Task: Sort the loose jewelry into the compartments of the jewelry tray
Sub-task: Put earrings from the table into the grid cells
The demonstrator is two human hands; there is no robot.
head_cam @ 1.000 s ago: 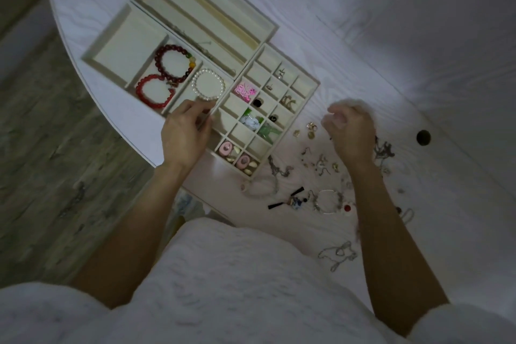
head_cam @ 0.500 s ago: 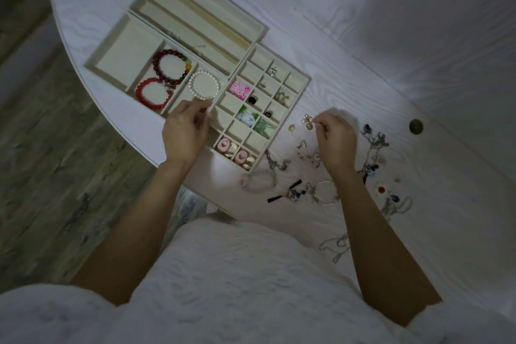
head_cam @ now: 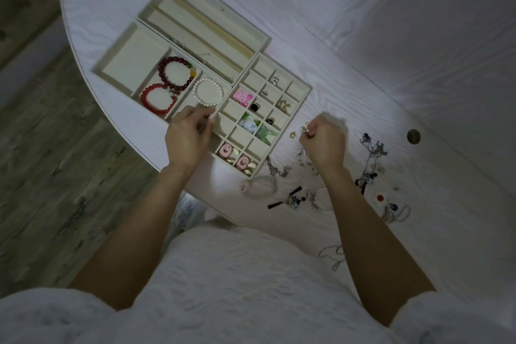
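A person in a white top leans over a white tabletop (head_cam: pixel 363 36), sorting jewelry into a cream tray (head_cam: pixel 303 91). The right hand (head_cam: pixel 324 142) curls its fingers round a small gold-toned earring (head_cam: pixel 305 127), pinched just off the tray's right edge, above the tabletop. The left hand (head_cam: pixel 188 137) rests on the tray's near rim, fingers bent — whether they grip anything cannot be told. Beside it a pearl bracelet (head_cam: pixel 208 91) fills one compartment; two red bead bracelets (head_cam: pixel 164 86) lie in the next. Small cells hold a pink piece (head_cam: pixel 242 96), rings and studs. Loose chains (head_cam: pixel 372 153) and a pale bracelet (head_cam: pixel 259 187) lie scattered on the tabletop — all near the right arm.
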